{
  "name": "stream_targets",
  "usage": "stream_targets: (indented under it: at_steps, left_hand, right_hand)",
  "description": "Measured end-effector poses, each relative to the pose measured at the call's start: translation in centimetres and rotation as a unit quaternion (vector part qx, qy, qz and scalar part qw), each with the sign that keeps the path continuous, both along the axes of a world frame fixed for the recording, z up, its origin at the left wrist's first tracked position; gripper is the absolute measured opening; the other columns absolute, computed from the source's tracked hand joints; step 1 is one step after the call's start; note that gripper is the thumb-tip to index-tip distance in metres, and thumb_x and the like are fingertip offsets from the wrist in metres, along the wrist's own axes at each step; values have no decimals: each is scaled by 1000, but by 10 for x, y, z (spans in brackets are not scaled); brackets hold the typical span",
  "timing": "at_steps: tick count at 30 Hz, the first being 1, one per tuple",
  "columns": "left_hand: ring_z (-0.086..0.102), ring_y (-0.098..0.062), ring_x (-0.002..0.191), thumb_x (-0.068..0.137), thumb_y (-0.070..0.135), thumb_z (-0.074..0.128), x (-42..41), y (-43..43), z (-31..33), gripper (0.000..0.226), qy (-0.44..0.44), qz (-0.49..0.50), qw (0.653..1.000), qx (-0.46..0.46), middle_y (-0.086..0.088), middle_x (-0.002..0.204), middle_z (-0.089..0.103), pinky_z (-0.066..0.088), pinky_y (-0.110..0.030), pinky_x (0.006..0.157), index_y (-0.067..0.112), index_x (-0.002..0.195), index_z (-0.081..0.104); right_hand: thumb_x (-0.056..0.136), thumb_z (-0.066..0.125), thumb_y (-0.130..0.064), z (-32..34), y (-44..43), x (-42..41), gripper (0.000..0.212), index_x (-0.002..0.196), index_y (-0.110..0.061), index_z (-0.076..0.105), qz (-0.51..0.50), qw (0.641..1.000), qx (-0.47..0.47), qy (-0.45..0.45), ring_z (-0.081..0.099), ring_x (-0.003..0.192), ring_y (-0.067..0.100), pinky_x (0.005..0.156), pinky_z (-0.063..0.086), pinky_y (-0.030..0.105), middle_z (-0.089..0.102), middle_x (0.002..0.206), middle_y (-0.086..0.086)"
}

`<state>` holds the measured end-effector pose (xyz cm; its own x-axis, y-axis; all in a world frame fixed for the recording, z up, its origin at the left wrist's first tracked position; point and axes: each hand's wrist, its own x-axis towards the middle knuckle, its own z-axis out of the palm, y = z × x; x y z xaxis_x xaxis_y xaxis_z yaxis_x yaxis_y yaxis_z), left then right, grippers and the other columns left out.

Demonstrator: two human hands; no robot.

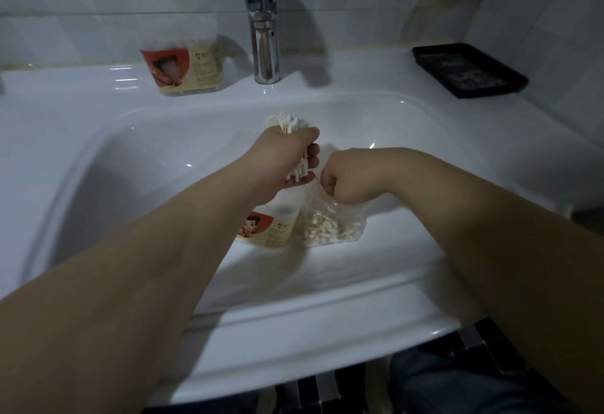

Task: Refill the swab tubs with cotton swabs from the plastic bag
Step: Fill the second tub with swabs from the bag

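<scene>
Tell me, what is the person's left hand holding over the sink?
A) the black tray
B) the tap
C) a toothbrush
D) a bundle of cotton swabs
D: the left hand is curled round a bundle of cotton swabs, whose white tips stick out above it, while the right hand pinches the top of the plastic bag.

Two swab tubs are in view: a rear tub (183, 67) by the wall and a near tub (268, 228) in the basin. There is one plastic bag (330, 227) and one bunch of cotton swabs (287, 122), its swabs too many to count. One sink (130, 158), one tap (264, 37), one black tray (470, 70). Two hands show: left hand (284, 158), right hand (346, 181).
</scene>
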<state>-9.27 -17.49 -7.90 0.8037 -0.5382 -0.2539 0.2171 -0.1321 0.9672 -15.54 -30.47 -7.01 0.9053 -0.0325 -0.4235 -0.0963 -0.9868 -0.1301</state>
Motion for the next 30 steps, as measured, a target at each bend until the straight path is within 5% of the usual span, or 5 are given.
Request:
stream_targets:
  at_steps: [11,18,30]
  left_hand:
    - [65,-9,62,100,27,63,3,-2,-4,15,-3,-5,1000,9,6,70,65,60,-27,65,16,109,60]
    - [66,-8,62,99,28,63,3,-2,-5,16,-10,-7,1000,15,7,69,66,59,-26,62,16,109,60]
    - [66,-9,64,99,27,62,3,-1,-5,12,-18,-17,1000,18,6,70,67,60,-28,67,16,105,62]
  right_hand:
    - [86,64,-18,-9,3,-1,17,70,-20,61,21,998,13,53,47,59,12,55,39,28,52,65,-5]
    - [92,51,-5,-14,12,2,24,71,-17,50,74,989,-73,109,42,64,15,57,37,27,52,82,2]
    - [86,57,-16,-15,0,2,13,74,-16,62,34,993,-50,97,49,65,19,59,41,31,54,71,0]
